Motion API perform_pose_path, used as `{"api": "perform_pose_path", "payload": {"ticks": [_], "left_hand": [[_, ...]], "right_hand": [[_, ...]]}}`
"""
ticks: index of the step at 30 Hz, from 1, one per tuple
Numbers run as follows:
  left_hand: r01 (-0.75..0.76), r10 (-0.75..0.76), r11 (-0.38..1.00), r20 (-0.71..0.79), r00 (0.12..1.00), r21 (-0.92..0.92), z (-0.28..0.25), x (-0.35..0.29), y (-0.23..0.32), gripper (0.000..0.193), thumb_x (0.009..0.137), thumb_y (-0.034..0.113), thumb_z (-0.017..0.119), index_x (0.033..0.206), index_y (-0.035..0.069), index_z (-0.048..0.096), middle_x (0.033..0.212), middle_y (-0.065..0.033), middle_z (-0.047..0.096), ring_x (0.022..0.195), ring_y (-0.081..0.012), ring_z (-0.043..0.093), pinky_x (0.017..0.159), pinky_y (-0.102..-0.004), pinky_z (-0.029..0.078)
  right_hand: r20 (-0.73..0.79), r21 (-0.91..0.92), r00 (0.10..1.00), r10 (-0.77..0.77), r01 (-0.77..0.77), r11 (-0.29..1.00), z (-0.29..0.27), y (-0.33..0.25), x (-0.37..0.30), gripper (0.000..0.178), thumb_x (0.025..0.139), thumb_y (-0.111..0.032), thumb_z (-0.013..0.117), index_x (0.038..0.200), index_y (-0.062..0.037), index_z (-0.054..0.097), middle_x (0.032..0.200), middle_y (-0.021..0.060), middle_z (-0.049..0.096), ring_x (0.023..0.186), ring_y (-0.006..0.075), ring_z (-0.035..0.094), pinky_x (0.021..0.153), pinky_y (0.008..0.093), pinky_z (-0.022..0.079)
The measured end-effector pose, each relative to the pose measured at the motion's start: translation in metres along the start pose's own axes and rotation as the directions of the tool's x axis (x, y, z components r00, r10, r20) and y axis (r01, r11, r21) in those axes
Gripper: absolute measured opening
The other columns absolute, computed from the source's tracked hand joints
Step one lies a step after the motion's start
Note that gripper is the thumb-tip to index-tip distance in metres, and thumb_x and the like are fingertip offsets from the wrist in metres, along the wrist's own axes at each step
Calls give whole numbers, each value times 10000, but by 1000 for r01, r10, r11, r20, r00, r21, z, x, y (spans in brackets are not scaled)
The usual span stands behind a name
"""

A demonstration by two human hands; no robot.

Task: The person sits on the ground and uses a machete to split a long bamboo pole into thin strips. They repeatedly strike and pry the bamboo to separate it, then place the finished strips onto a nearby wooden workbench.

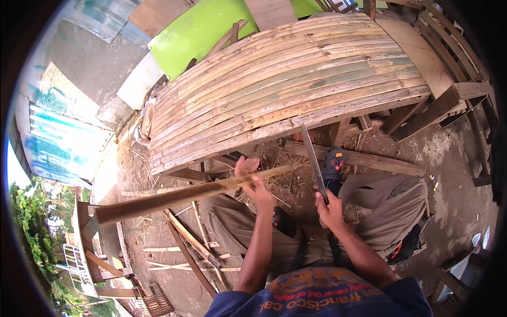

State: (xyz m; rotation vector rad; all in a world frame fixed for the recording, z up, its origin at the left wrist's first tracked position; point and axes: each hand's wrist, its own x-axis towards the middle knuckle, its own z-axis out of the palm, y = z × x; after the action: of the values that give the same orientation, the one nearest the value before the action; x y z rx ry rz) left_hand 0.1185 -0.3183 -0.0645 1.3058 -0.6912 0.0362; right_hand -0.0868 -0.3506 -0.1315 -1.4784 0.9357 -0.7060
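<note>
One stick [174, 197] is held in front of the tabletop [285, 79], its thick end reaching out past the tabletop's left side. The left hand [261, 198] has its fingers wrapped round it. One knife [312, 158] is in the right hand [330, 211], fingers closed on its handle; the blade points toward the tabletop's near edge, just beside the stick's thin end.

Two clogs are in view: one clog [334, 161] stands close by the blade, near the tabletop's front. A plank [393, 164] lies on the ground before the tabletop's right part. Several loose sticks lie to its near left. Behind it is a green panel [198, 39]; to its right, a wooden frame [449, 108].

The second clog is partly hidden by a trouser leg. Most of the handle is covered. Whether the blade touches the tabletop, I cannot tell.
</note>
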Motion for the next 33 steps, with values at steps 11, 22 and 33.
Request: {"api": "perform_pose_path", "payload": {"ticks": [11,22,33], "left_hand": [[-287,188,828,-242,952,-482,-54,69,149,711,939,770,300,828,97,502,628,-22,433,502,-113,404,481,-265,317],[-287,138,894,-398,907,-344,-15,36,168,517,1007,561,289,691,156,347,620,12,312,624,-127,318,701,-294,332],[-281,136,924,-465,875,-258,-9,30,166,391,1013,415,310,731,145,338,733,-13,347,718,-140,359,751,-307,354]], "right_hand": [[196,-281,967,-161,213,936,24,-51,-8,228,991,-111,547,1174,5,619,697,156,613,614,346,630,554,427,479],[538,-284,802,-262,464,839,33,-183,-27,372,875,-35,601,1243,-14,549,938,165,624,786,370,669,656,443,558],[643,-419,743,-187,545,726,24,-194,-10,384,848,-57,617,1220,12,551,928,145,626,808,320,693,686,394,580]]}}
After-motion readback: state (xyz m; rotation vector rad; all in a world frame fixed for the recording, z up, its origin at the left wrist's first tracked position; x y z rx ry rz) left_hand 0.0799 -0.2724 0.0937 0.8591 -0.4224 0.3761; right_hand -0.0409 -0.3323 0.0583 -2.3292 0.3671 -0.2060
